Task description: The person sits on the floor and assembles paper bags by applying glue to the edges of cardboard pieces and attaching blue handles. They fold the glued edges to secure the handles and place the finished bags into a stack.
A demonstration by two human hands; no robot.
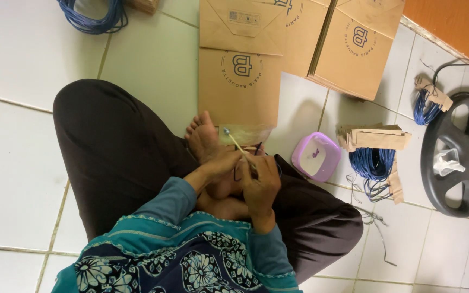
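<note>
Flanking hands w/ stick [238, 147]: paper bags [240, 81], purple tub [316, 156], blue cord [373, 163].

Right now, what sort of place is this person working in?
Probably a home or small workshop floor used for assembling paper bags: white tiled floor, stacks of flat brown paper bags, and bundles of blue cord.

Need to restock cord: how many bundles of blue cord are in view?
3: one blue cord bundle at top left, one by the black wheel, one beside the purple tub.
</note>
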